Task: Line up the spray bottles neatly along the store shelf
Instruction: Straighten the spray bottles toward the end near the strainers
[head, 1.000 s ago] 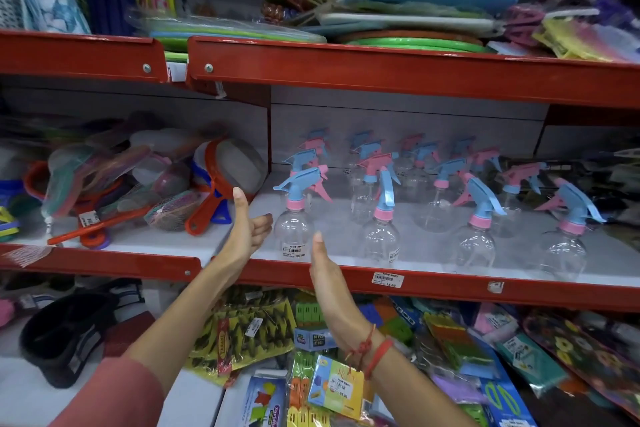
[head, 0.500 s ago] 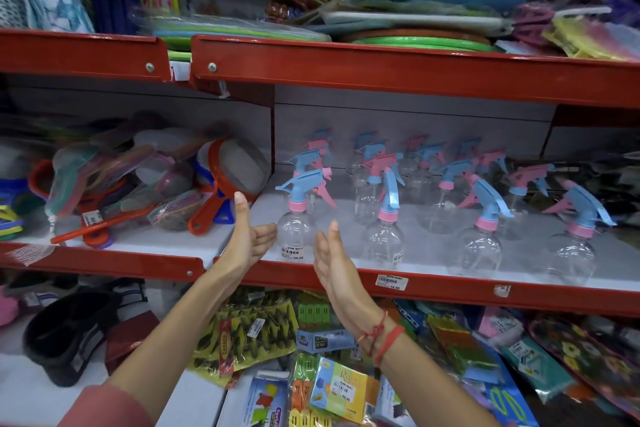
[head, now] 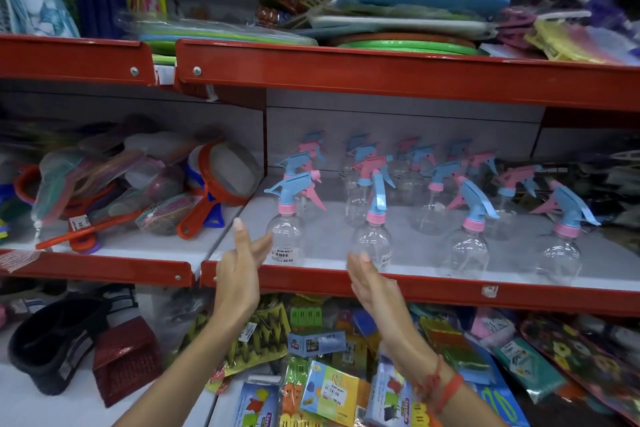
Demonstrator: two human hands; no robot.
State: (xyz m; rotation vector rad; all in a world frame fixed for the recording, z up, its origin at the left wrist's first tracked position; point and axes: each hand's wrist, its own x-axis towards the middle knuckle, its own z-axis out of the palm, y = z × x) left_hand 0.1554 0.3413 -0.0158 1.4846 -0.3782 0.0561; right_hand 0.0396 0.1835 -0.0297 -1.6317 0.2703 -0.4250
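Clear spray bottles with pink-and-blue trigger heads stand in loose rows on the red-edged shelf. Left hand and right hand, both with fingers spread and holding nothing, are raised before the shelf's front edge, flanking its front-left bottle without touching it.

Single head cam, wide-angle, close to the shelving, facing it straight on. Red shelf edge crosses mid-frame; spray bottles centre, forearms enter from bottom.
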